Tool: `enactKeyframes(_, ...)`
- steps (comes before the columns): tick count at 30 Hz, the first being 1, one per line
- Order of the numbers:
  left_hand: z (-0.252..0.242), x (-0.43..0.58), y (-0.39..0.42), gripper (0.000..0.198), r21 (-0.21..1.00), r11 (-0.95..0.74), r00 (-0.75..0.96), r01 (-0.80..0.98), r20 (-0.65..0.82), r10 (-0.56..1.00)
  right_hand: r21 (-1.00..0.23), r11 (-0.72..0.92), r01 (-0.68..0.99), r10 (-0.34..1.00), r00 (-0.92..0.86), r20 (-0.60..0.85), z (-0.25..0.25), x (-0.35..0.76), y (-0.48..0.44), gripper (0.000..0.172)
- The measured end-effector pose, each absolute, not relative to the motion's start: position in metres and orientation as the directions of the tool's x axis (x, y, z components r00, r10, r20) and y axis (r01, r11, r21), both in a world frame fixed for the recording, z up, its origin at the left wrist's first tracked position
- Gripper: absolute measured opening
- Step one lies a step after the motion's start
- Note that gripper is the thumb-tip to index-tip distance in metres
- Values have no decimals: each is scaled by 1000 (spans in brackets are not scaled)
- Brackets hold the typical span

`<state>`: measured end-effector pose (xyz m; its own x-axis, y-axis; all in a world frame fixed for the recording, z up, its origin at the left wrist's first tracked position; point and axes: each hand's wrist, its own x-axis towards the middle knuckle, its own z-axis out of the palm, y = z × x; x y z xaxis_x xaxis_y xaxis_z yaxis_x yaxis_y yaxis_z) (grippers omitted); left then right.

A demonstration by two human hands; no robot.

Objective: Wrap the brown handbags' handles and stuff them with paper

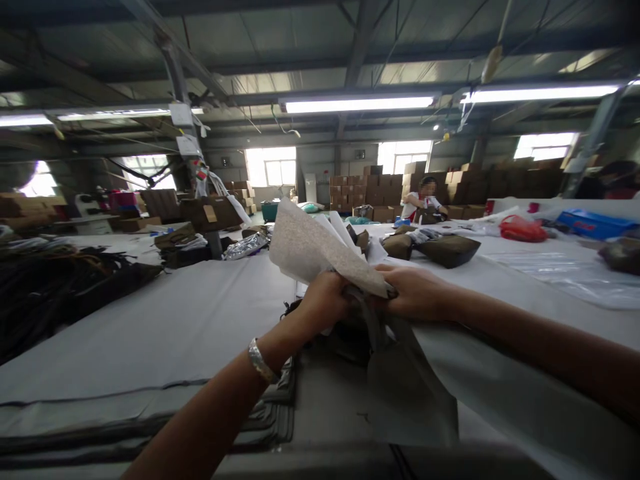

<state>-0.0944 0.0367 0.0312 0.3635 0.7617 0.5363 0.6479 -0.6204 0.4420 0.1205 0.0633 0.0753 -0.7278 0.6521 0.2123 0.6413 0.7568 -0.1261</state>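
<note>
My left hand [325, 303] is closed on the lower edge of a pale speckled sheet [313, 250] that stands up above the table. My right hand [417, 293] pinches the same sheet at its right corner, close beside the left hand. More white sheets [345, 230] fan out behind it. Below the hands hangs a grey fabric piece [405, 393], and a dark item [345, 340] lies under them, mostly hidden. A silver bracelet [261, 361] sits on my left wrist.
The wide grey work table [165, 327] carries dark bags [447, 250], a red bag [523, 229], a blue box [593, 223] and clear plastic [570, 273]. Dark material [55, 287] is heaped at the left. A person [425, 200] sits far back among stacked cartons [360, 190].
</note>
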Motion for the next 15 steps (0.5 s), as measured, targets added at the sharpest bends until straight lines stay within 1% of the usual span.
enactKeyframes(3, 33, -98, 31, 44, 462, -639, 375, 615, 542, 752, -150, 776, 613, 630, -759, 161, 80, 120, 68, 48)
enactKeyframes(7, 36, -97, 26, 40, 480, -652, 391, 587, 537, 748, -291, 722, 628, 666, -744, 47, 79, 123, 73, 47)
enactKeyframes(8, 37, -96, 27, 38, 487, -651, 389, 583, 536, 749, -305, 707, 638, 678, -734, 37, 77, 123, 72, 46)
enactKeyframes(10, 38, -94, 30, 33, 499, -647, 377, 577, 539, 753, -266, 688, 675, 712, -699, 67, 72, 119, 67, 43)
enactKeyframes(12, 39, -92, 33, 30, 509, -645, 368, 570, 544, 755, -172, 665, 727, 747, -648, 147, 69, 115, 62, 36)
enactKeyframes(14, 40, -92, 28, 31, 515, -644, 367, 566, 542, 756, -116, 641, 759, 762, -611, 215, 69, 114, 61, 30)
enactKeyframes(15, 41, -93, 20, 35, 526, -640, 358, 560, 543, 760, -104, 630, 770, 767, -594, 242, 71, 117, 63, 28)
